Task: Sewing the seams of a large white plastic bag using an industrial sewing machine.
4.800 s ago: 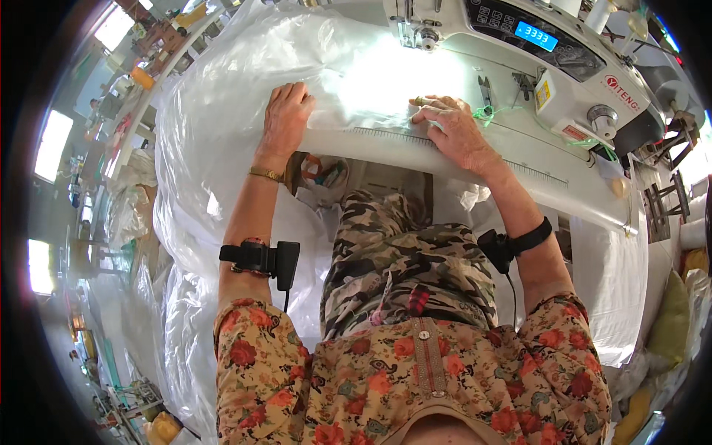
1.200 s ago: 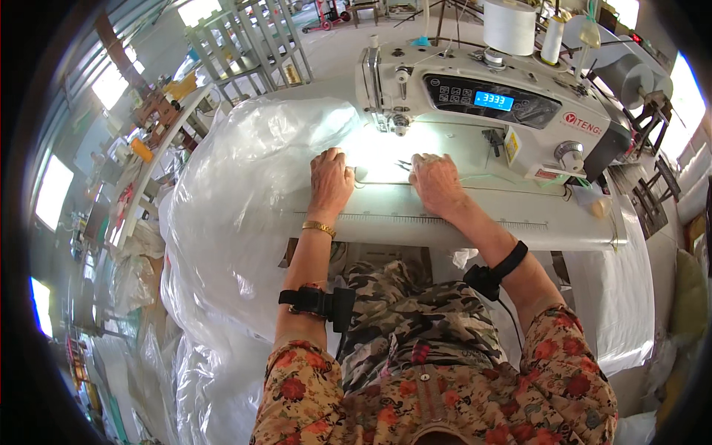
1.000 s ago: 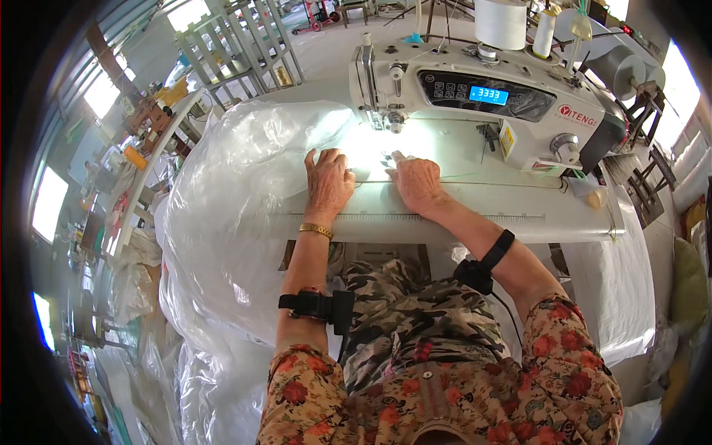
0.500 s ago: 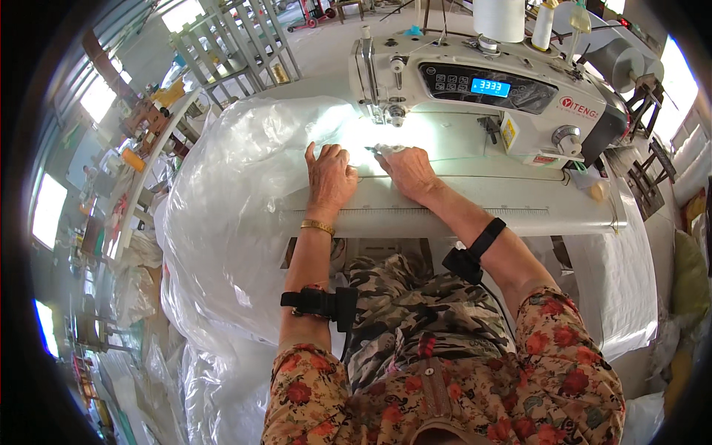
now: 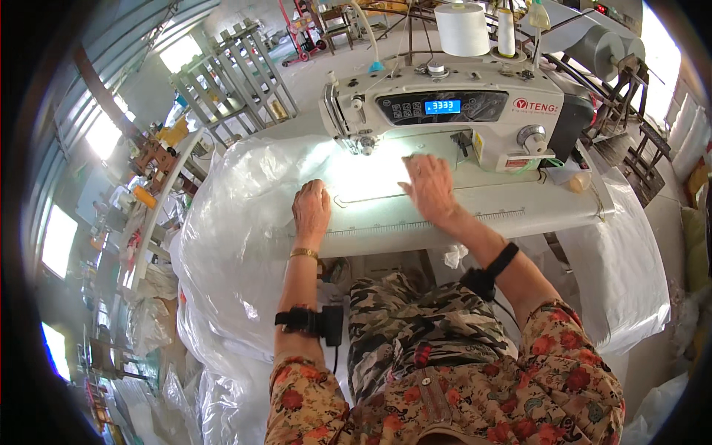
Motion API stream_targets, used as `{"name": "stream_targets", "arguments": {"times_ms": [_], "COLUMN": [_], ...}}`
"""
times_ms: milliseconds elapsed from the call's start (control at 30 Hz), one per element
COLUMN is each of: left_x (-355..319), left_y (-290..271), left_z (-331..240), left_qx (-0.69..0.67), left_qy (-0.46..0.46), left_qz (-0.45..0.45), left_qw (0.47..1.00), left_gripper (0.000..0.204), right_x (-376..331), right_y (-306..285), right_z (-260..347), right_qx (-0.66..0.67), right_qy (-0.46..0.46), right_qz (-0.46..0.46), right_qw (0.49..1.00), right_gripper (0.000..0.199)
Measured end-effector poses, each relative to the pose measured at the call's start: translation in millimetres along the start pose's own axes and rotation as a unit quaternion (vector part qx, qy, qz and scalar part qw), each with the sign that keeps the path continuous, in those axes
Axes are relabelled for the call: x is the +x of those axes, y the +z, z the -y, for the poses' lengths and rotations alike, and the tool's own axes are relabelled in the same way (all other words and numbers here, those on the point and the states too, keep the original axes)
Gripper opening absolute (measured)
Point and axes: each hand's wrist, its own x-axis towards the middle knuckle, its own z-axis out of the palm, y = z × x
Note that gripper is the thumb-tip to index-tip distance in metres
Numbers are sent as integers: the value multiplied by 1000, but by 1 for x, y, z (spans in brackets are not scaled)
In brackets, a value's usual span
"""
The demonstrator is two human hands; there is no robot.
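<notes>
Plastic sheeting (image 5: 230,215), see-through and crinkly, lies in a big puffy heap on the left side of the sewing table (image 5: 415,236) and hangs down past its front edge. Its long way runs from near the needle end of the sewing machine (image 5: 415,81) down toward the person's left side. So the sheeting is to the left of both hands, and the left hand (image 5: 311,211) is the near one, resting on its right edge. That hand is palm down, with its fingers bent and close together; the tips are hidden, so I cannot tell if they pinch the plastic. The right hand (image 5: 430,187) is well apart from the heap, across the bright glow, just in front of the machine. Its palm faces down, its thumb sticks out to the left, and its fingers bend a bit. I cannot tell if anything is tucked under them. The left forearm points nearly straight ahead, with a gold watch (image 5: 304,253) on it, and the right forearm slants in from the right.
</notes>
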Motion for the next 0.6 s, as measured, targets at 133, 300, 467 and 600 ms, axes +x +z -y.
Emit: {"name": "stream_targets", "arguments": {"times_ms": [133, 300, 467, 600], "left_x": [7, 2, -9, 13], "left_y": [-58, -123, -131, -149], "left_z": [-32, -99, -157, -142], "left_qx": [45, -3, -116, -193], "left_qy": [29, 181, 217, 118], "left_qz": [70, 208, 349, 289], "left_qw": [996, 961, 904, 930], "left_gripper": [11, 12, 16, 25], "right_x": [-39, -46, -94, -123], "right_y": [-36, -64, -41, -42], "right_z": [70, 160, 220, 163], "right_qx": [347, 749, 845, 762], "right_qy": [13, 252, 381, 504], "right_qz": [136, 192, 124, 187], "right_qw": [928, 582, 352, 361], "right_gripper": [40, 58, 41, 44]}}
